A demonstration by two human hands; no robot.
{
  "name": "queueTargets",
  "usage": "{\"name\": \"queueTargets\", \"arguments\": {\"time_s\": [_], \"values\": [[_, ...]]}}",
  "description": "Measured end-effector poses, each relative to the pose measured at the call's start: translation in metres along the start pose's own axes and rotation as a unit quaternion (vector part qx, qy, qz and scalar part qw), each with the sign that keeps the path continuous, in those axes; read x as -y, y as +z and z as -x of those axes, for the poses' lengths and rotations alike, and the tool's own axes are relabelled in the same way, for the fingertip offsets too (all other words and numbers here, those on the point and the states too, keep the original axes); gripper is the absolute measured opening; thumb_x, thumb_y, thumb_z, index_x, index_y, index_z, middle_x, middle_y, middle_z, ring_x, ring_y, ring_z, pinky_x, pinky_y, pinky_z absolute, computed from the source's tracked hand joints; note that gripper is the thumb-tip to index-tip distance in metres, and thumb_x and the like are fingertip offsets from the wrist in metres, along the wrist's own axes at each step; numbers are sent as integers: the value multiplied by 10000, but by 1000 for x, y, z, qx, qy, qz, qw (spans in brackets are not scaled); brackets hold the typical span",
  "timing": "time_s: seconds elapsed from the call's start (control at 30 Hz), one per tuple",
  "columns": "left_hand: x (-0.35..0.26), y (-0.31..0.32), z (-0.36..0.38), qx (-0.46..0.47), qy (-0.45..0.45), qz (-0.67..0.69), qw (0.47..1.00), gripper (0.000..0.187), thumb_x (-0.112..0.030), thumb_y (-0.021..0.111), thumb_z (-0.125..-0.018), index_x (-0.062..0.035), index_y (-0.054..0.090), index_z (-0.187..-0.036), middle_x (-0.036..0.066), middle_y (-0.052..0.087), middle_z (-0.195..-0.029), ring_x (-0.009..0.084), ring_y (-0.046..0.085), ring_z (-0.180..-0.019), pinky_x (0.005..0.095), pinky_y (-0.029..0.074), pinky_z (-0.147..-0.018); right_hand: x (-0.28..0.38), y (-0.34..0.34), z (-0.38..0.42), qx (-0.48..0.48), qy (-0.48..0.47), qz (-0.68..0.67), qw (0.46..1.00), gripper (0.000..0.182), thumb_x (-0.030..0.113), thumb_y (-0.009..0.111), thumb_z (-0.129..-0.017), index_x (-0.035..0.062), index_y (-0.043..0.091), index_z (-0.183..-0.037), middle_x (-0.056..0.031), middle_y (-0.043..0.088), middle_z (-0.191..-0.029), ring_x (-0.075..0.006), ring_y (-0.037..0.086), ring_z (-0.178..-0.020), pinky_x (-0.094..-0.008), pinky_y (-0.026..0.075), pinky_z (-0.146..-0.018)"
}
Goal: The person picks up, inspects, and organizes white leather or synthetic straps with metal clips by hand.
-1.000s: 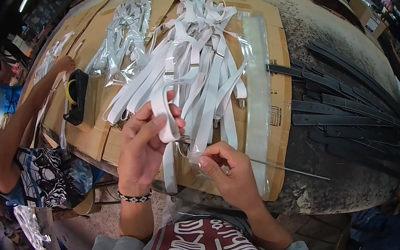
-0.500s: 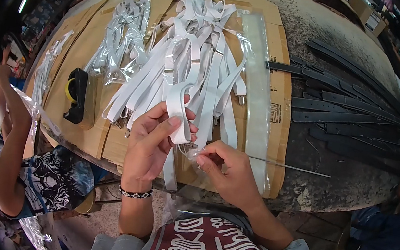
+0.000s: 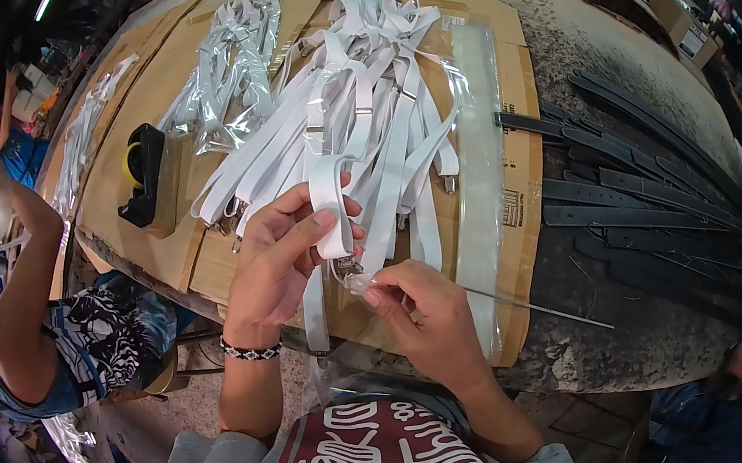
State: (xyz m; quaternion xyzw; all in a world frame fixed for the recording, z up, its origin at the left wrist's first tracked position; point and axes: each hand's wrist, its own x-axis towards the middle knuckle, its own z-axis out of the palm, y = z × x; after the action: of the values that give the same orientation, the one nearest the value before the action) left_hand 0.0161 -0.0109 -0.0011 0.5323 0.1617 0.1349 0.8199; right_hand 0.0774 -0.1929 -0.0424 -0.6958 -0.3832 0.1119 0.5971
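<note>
Centre of frame, low: left hand [image 3: 281, 258] pinches a folded white elastic strap [image 3: 330, 204] between thumb and fingers, loop end up, one tail hanging down past the table edge. Strap is flat, plain white, w/ a small metal clip [image 3: 349, 266] at its lower end, just beside the right hand. Right hand [image 3: 421, 315] has thumb and forefinger closed narrow on the mouth of a clear plastic bag [image 3: 363, 281], touching the clip; the rest of the bag (hard to trace, it's see-through) trails down toward the lap.

Counts: 2 hands at work, 1 strap held, 1 clip seen on it. Behind, upper centre, 1 big pile of loose white straps [image 3: 368, 94], too tangled to count. Upper left, 1 heap of bagged straps [image 3: 229, 69]. 1 black tape dispenser [image 3: 144, 178] at left on the cardboard sheets [image 3: 526, 112]. 1 long clear bag [image 3: 481, 153] lies flat, right of the pile. Right side: approx. a dozen dark belts [image 3: 641, 189] fanned out. 1 thin metal rod [image 3: 536, 310] by the right hand. Another person's arm [image 3: 22, 283] at lower left.
</note>
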Motion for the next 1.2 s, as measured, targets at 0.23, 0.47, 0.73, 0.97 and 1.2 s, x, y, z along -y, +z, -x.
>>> {"name": "queueTargets", "arguments": {"time_s": [0.23,0.47,0.73,0.97,1.2], "values": [[1,0,0,17,-11,7,1000,473,-120,617,-970,93,510,-1378,165,654,-1134,197,690,-931,323,597,-805,-1,-1,-2,2,-13,4,1000,117,67,726,-910,9,656,-983,-84,652,-849,-199,613,-714,-312,461,-593],[-4,-3,1,9,-5,8,1000,468,-116,614,-972,93,507,-1377,167,660,-1125,194,694,-919,315,600,-799,1,-1,-1,6,15,-10,1000,118,100,707,-917,7,645,-953,-124,649,-855,-279,651,-736,-363,515,-652],[2,-2,3,30,-21,-7,999,458,-112,618,-971,89,517,-1371,172,666,-1123,204,699,-920,328,603,-810,-1,-1,0,-2,2,-19,1000,117,70,722,-916,8,664,-996,-77,674,-873,-166,624,-723,-288,464,-603],[2,-1,2,31,-14,11,999,433,-88,624,-968,84,526,-1353,172,678,-1110,216,707,-946,343,601,-845,0,-2,1,11,9,-21,1000,133,96,706,-920,4,639,-989,-116,655,-890,-244,665,-756,-335,527,-642],[6,2,3,31,-22,31,999,362,-57,640,-958,72,571,-1288,169,695,-1111,245,714,-1004,355,585,-893,-9,4,-1,27,106,-173,979,228,138,730,-935,-3,644,-1092,-64,684,-945,-78,620,-788,-246,494,-654]]}}
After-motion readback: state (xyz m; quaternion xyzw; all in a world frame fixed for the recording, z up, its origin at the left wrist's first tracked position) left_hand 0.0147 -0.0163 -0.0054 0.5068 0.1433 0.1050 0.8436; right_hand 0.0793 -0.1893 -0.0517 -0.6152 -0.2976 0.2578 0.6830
